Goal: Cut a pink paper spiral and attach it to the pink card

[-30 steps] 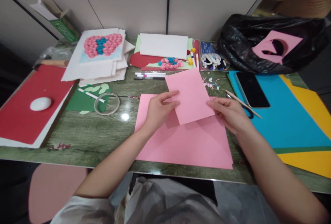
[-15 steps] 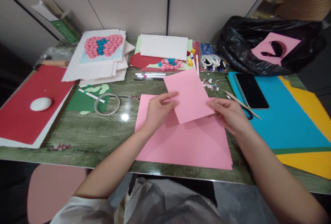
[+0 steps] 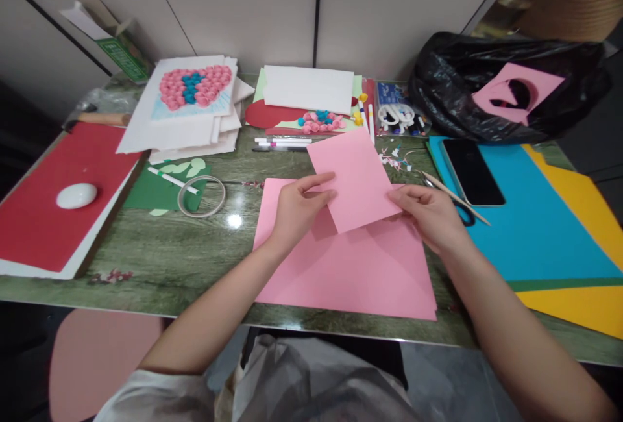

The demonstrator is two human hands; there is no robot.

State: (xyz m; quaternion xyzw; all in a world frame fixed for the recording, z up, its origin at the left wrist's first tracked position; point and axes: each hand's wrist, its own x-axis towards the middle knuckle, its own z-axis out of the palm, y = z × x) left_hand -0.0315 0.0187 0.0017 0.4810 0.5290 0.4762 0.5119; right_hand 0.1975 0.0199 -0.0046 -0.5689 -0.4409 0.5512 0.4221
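Observation:
A small pink sheet of paper [image 3: 353,178] is held tilted above larger pink sheets [image 3: 350,273] that lie on the table. My left hand [image 3: 302,208] pinches its left edge between thumb and fingers. At the lower right corner, my right hand [image 3: 431,214] grips the same sheet with thumb and forefinger. Just right of that hand lie a wooden stick [image 3: 455,196] and scissors [image 3: 467,215], their blades partly hidden. Small paper scraps [image 3: 396,160] are scattered beyond the right hand.
Blue card [image 3: 535,240] bears a phone [image 3: 474,172] at right. A black plastic bag [image 3: 448,84] stands behind it, with cut pink paper on top. Tape [image 3: 181,201], a white oval object [image 3: 76,195] and a paper-flower butterfly picture [image 3: 168,126] are at left. Pens [image 3: 285,141] lie at the back.
Hardly anything differs. My right hand has shifted very slightly left, and both hands keep their hold on the small pink sheet.

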